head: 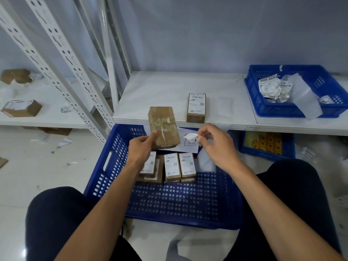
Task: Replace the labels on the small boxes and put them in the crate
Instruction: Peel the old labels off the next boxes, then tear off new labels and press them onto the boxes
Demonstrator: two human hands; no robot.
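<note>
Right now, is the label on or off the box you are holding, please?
Off: the held box shows bare taped cardboard with white scraps, and the right hand pinches a crumpled white piece.

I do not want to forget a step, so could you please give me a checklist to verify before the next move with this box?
1. Left hand grips the bare box: ok.
2. Old label off the box face: ok.
3. Face clean for a new label: cannot tell, pale streaks may be scraps or tape shine.
4. Right hand free: not ok, it pinches the crumpled label.
5. New label within reach: cannot tell.
6. Crate has room beside the labelled boxes: ok.
</note>
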